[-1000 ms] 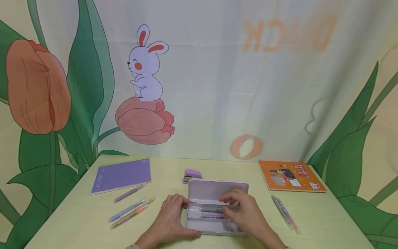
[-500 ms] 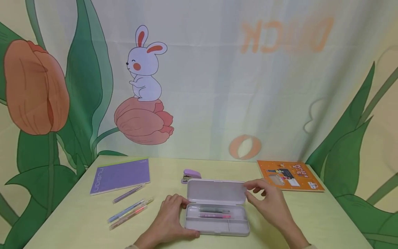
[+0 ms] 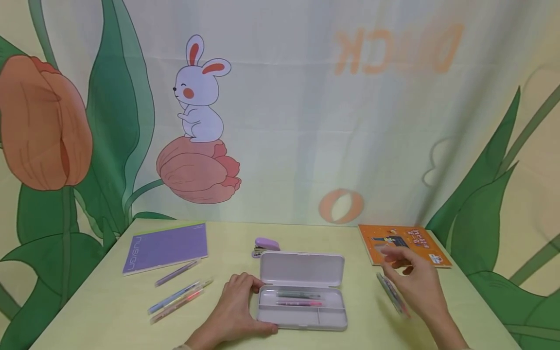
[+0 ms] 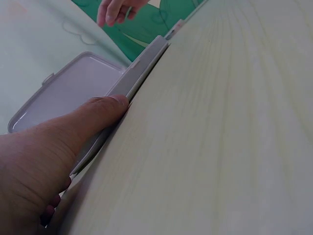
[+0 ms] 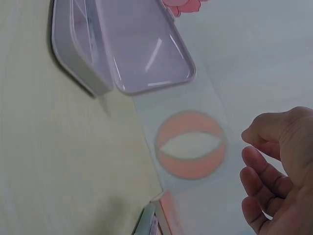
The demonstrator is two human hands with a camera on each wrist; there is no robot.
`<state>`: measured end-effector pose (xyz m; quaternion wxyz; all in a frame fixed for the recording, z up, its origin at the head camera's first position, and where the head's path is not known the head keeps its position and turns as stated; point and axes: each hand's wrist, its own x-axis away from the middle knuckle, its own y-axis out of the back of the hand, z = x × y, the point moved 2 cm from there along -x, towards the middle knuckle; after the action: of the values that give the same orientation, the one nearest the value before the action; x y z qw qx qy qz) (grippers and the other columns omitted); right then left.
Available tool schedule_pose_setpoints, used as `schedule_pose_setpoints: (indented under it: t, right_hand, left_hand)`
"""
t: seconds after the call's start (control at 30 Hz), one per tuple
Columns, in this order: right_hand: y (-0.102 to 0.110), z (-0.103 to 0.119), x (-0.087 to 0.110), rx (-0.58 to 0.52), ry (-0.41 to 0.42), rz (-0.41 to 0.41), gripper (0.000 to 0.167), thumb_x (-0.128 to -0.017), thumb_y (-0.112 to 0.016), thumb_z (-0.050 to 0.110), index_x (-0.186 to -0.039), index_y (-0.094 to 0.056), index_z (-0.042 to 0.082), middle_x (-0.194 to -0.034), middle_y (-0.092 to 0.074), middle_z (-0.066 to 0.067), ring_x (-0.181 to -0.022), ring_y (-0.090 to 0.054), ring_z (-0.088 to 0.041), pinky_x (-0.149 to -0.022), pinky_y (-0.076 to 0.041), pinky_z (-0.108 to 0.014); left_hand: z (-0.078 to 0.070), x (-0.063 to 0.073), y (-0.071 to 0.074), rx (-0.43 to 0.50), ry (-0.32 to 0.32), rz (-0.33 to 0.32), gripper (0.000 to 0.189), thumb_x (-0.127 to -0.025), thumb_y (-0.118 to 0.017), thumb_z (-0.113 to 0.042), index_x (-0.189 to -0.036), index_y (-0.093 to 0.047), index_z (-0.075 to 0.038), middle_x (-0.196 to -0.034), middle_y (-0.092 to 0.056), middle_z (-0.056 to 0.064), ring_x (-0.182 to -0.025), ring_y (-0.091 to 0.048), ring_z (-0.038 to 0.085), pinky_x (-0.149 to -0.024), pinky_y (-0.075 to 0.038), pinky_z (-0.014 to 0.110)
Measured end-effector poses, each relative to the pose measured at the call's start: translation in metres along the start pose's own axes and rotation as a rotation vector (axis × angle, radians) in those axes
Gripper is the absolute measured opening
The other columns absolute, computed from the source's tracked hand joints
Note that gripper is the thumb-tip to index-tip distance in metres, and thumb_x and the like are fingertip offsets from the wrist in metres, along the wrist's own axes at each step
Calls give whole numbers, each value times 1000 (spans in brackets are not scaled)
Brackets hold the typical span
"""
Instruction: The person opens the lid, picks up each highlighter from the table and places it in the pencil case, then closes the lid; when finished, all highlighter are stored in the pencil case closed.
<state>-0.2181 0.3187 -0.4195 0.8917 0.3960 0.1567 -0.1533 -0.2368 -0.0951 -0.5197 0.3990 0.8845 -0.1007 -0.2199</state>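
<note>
An open pale-lilac pencil case [image 3: 288, 318] lies in the middle of the table, its lid [image 3: 302, 268] tilted back. Inside its rear compartment are a grey-green pen [image 3: 297, 294] and a purple pen with a pink end [image 3: 299, 303]. My left hand [image 3: 235, 307] holds the case's left end, with the thumb [image 4: 105, 110] along the front edge in the left wrist view. Off to the right, my right hand [image 3: 415, 282] hovers with loosely bent fingers and nothing in them. Below it lie two pens [image 3: 391, 294], partly hidden by that hand.
A purple notebook [image 3: 168, 247] lies back left, a single purple pen [image 3: 177, 272] before it. Several coloured pens [image 3: 177, 301] lie left of my left hand. Behind the case stands a lilac stapler [image 3: 266, 245]. An orange book [image 3: 437, 245] is at the back right.
My right hand has left the pencil case, passed its lid's right edge and moved right to above the two pens. The left hand keeps its hold on the case. The head view has shifted slightly.
</note>
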Motion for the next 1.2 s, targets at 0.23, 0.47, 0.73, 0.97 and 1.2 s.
schedule_pose_setpoints:
  t: [0.23,0.47,0.73,0.97,1.2]
  right_hand:
    - [3,-28,5,52,-64,16,24,-98,-85,13,-122,-80,9,-110,-81,-5,-91,-66,-11,-73,-51,-21]
    - [0,-58,10,74,-240,151,29,-99,-82,13,-126,-78,2,-110,-79,-10,-97,-70,-24,-76,-53,-24]
    - [-9,-76,13,49,-377,256,29,-102,-78,10,-128,-75,-2,-108,-74,-12,-95,-65,-25,-70,-54,-28]
    - [-12,-82,15,58,-430,279,32,-102,-78,9,-130,-72,-6,-104,-71,-13,-91,-62,-25,-65,-54,-29]
    - [-11,-84,15,153,-361,265,25,-97,-81,8,-118,-77,-5,-95,-73,-8,-88,-62,-24,-72,-49,-35]
  left_hand:
    - [1,-1,-1,1,0,0,94,-57,-100,-76,-123,-65,-20,-111,-58,-14,-110,-48,10,-104,-46,45]
    - [1,-1,0,3,0,0,94,-57,-101,-75,-123,-65,-19,-110,-58,-13,-109,-48,10,-104,-47,44]
    - [0,-1,0,5,8,2,93,-56,-101,-74,-123,-65,-19,-110,-58,-13,-109,-48,10,-104,-46,45]
    - [0,-1,0,6,-5,-3,93,-57,-101,-75,-122,-65,-19,-110,-58,-13,-109,-48,10,-104,-46,45]
    - [0,-1,0,5,2,-4,93,-56,-101,-75,-122,-64,-20,-110,-58,-13,-109,-48,10,-103,-46,44]
